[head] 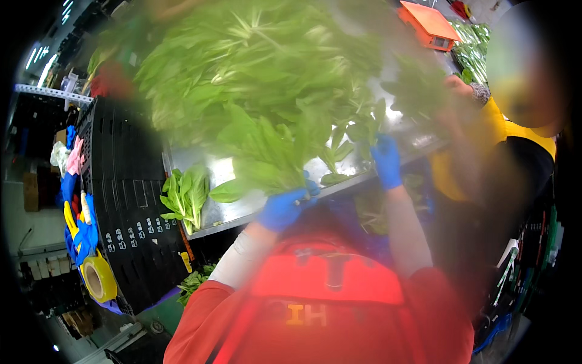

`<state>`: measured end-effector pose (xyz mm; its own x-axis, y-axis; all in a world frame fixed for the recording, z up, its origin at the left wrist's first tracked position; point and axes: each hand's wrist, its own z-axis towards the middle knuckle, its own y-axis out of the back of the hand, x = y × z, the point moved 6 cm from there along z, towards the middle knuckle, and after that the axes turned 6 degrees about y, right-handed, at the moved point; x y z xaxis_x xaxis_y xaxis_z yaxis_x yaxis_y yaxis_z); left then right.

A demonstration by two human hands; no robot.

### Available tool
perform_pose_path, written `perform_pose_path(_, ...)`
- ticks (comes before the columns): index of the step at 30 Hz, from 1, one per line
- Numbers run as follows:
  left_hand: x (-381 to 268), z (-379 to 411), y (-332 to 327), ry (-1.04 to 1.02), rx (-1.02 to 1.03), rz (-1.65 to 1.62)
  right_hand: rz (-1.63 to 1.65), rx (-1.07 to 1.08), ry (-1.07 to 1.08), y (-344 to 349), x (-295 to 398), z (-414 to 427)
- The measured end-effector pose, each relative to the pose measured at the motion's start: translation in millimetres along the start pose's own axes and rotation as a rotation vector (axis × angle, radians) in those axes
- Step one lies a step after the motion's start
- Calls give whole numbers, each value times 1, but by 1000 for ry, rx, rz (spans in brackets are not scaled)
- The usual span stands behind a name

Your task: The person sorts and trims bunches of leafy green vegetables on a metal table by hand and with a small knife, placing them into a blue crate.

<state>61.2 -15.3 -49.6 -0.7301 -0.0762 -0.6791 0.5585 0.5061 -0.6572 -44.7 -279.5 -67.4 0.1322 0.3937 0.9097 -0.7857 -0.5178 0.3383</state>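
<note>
My left hand (286, 208), in a blue glove, is closed around the stem end of a bunch of leafy greens (268, 157). Its leaves fan out over the near edge of a shiny metal table (245, 210). To the right, my blue-gloved right hand (386, 161) is raised at the table edge, against some loose leaves (363, 129); blur hides whether its fingers grip them. Between the hands lies a small leafy sprig (335, 157). A large heap of the same greens (254, 68) covers the table beyond. One separate bunch (186, 195) rests at the left corner.
A black plastic crate (132, 195) stands left of the table, with gloves and a yellow tape roll (98, 276) along its side. An orange scale (429, 26) sits at the far right, near more greens (473, 50). A co-worker in yellow and black (527, 150) stands close at right.
</note>
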Motion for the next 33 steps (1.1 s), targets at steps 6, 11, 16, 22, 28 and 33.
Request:
perform_pose_path(6, 3, 7, -4, 64, 14, -389, 584, -7, -436, -11, 21, -16)
perform_pose_path(11, -1, 9, -12, 35, -107, -387, 602, -91, -308, -13, 51, -18)
perform_pose_path(16, 12, 26, -17, 35, -160, -274, 579, -23, -183, -37, 118, -42)
perform_pose_path(22, 7, 20, -57, 150, -65, -381, 608, -142, -129, -65, 145, -75)
perform_pose_path(28, -1, 7, -51, 45, -119, -304, 608, 72, -283, -62, 135, -79)
perform_pose_path(33, 7, 4, -45, 57, -170, -386, 505, 80, -376, -51, 139, -88)
